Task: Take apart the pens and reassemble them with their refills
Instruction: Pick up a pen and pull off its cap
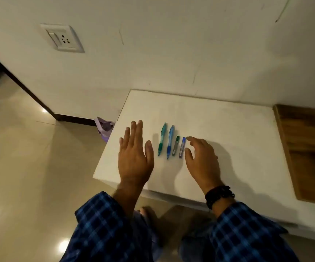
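On the white table (228, 133) lie a green pen (162, 139) and, right of it, a blue pen (170, 141), both pointing away from me. Two small refill cases follow to the right: a dark green-capped case (175, 145) and a blue case (182, 147). My left hand (135, 156) lies flat with straight fingers left of the green pen, holding nothing. My right hand (202, 159) hovers just right of the blue case with fingers loosely bent, its fingertips close to the case; I cannot tell if they touch it.
A wooden board (307, 148) lies at the table's right end. A purple object (104, 129) sits on the floor by the table's left edge. The wall with a socket plate (63, 38) stands behind. My feet show below the table's front edge.
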A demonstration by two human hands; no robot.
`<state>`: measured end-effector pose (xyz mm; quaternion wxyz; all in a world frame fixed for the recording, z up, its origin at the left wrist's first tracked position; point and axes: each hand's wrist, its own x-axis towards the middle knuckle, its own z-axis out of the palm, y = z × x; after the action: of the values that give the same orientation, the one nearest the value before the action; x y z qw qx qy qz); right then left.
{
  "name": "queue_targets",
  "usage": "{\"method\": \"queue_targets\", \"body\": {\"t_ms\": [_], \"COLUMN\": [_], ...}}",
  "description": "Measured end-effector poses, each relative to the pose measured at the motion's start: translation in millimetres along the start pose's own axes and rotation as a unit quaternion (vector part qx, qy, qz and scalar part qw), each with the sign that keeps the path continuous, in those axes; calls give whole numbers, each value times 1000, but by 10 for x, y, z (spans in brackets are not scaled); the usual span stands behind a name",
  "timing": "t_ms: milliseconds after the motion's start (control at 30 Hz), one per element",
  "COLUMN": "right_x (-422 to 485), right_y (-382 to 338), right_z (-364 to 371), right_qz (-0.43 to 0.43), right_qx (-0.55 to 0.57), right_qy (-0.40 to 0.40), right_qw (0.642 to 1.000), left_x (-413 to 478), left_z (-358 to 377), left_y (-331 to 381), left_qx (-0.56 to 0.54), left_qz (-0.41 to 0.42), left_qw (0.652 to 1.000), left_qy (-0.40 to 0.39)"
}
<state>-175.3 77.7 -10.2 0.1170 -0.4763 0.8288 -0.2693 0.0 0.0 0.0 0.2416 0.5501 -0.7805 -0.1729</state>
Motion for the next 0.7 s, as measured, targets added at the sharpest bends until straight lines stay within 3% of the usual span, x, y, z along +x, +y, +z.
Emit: {"method": "queue_targets", "body": {"t_ms": [267, 700], "right_x": [177, 278], "right_y": [-5, -36], "right_z": [156, 225], "right_qz": [36, 56], "right_qx": [13, -43], "right_qy": [-86, -52], "right_qw": [996, 996], "left_x": [120, 171], "left_z": [241, 439], "left_y": [10, 25], "left_qx": [35, 47], "left_qz": [0, -14], "left_qw": [994, 981], "left_qy": [-105, -189]}}
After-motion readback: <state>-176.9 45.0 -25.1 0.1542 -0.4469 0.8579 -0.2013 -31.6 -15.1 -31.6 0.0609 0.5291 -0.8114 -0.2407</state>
